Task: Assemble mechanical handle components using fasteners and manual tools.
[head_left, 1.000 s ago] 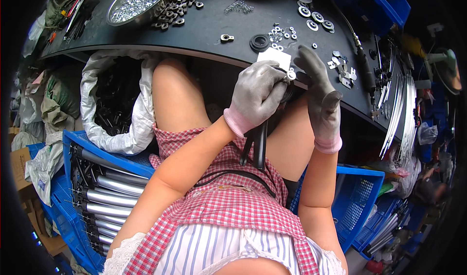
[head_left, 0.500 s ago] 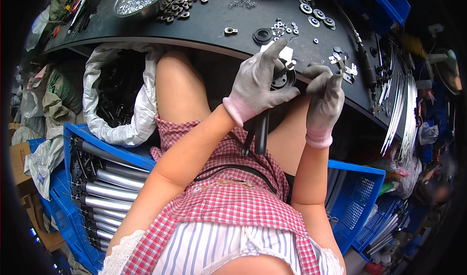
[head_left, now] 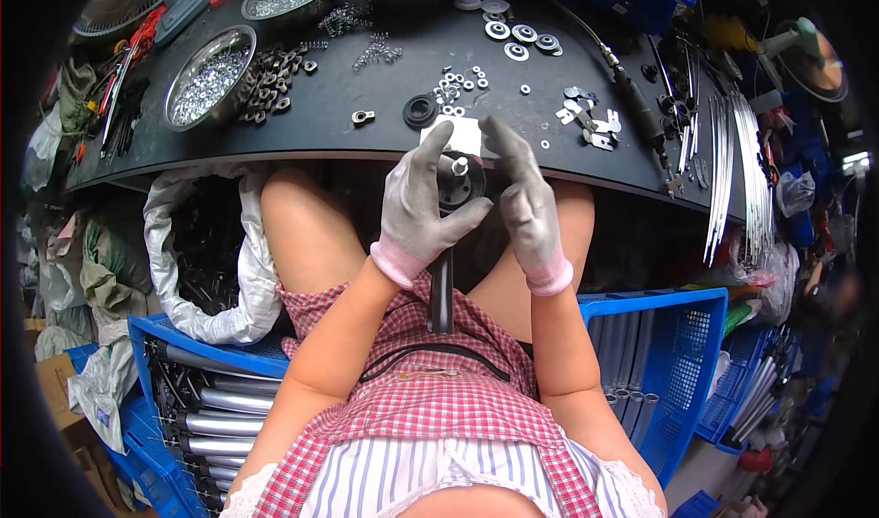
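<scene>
Dark bench (head_left: pixel 366 133) ahead; I see left hand (head_left: pixel 423 205) gripping black round part (head_left: pixel 461 181) (rod hanging below), right hand (head_left: pixel 524 202) fingers touching its rim.

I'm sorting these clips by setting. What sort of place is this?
Probably a small assembly workshop. The dark workbench carries metal bowls of small hardware and loose washers, and blue crates of metal tubes flank the seated person, whose gloved left hand holds a black part.
</scene>
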Demonstrator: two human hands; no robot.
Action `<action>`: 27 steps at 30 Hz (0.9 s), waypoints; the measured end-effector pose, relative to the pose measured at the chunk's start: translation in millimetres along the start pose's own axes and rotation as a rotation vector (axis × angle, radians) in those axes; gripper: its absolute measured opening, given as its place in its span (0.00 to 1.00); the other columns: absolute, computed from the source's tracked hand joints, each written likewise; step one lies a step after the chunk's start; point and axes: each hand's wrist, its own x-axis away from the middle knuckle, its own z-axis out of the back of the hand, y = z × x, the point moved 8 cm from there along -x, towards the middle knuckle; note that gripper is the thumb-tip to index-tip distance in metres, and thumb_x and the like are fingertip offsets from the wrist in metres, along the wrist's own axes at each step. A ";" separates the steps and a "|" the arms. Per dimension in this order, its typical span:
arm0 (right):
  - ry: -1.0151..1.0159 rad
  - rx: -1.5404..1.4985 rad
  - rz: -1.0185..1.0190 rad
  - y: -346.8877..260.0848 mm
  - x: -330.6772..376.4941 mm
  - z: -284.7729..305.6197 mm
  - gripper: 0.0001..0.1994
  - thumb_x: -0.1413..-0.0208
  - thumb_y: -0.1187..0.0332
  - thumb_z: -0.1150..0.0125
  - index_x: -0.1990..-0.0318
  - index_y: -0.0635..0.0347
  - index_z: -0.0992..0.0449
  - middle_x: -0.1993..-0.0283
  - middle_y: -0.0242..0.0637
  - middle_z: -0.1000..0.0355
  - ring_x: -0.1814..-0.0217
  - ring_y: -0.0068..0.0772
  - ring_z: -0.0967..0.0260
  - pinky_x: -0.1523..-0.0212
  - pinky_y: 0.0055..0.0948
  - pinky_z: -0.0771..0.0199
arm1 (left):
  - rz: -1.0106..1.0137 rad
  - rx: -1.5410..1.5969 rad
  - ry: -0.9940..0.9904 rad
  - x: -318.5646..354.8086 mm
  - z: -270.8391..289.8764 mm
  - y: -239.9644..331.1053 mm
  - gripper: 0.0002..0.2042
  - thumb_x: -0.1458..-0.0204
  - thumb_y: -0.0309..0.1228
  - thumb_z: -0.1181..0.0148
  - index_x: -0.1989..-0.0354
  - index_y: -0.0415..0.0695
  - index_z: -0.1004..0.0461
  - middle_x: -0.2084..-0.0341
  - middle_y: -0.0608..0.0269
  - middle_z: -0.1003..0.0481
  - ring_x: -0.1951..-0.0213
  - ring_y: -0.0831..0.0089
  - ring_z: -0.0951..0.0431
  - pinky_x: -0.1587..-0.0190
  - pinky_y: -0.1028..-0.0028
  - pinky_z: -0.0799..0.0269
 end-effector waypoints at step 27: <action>-0.119 1.165 -0.403 142.2 -173.7 65.1 0.20 0.50 0.57 0.33 0.50 0.52 0.23 0.48 0.41 0.28 0.44 0.41 0.30 0.43 0.37 0.31 | 0.029 -0.130 0.023 -15.4 1.5 12.8 0.23 0.65 0.33 0.31 0.58 0.45 0.31 0.69 0.60 0.25 0.66 0.59 0.25 0.58 0.62 0.31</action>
